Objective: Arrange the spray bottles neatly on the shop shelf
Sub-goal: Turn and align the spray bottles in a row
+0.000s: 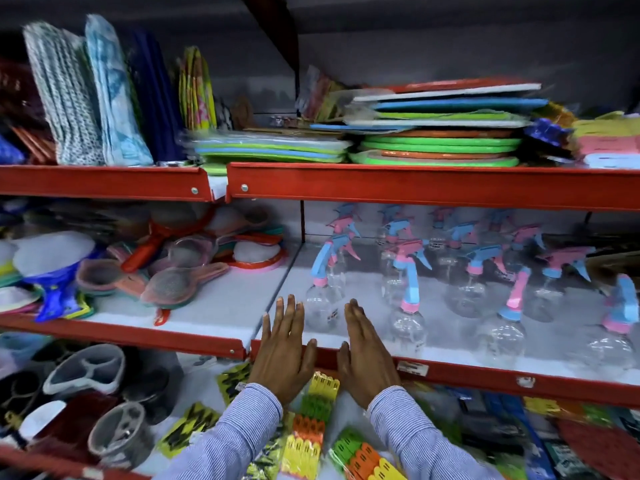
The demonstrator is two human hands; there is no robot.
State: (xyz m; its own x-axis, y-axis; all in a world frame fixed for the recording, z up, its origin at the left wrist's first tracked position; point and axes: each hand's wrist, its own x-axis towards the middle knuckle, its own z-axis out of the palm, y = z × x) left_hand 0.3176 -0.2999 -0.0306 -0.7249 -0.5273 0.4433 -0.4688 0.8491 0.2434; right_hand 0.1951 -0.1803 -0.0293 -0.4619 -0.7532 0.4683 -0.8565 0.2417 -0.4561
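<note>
Flanking the nearest spray bottle [320,299], the left hand [282,348] and the right hand [367,351] are held flat and fully spread, palms turned toward each other, with nothing gripped in either. The fingertips reach over the red front lip of the middle shelf [450,372]; whether the bottle's sides are actually touched cannot be told through the blur.

The bottle stands at the left end of the white shelf board, at the head of several loose rows of similar bottles [485,271] running back and to the right. Each is seen to be a clear, rounded plastic body topped by a pink-and-blue trigger head, some heads pointing different ways.

The bottles appear empty, so they are judged to be very light, thin-walled and easily tipped, with smooth sides likely to slide on the board. A hold low on the round body, or around the neck just under the collar, is judged safest; the trigger is best left alone, since it could twist the head.

Flat foam-like sheets [440,140] in green, blue and orange are stacked on the shelf above, and mesh strainers [173,282] are heaped to the left.
</note>
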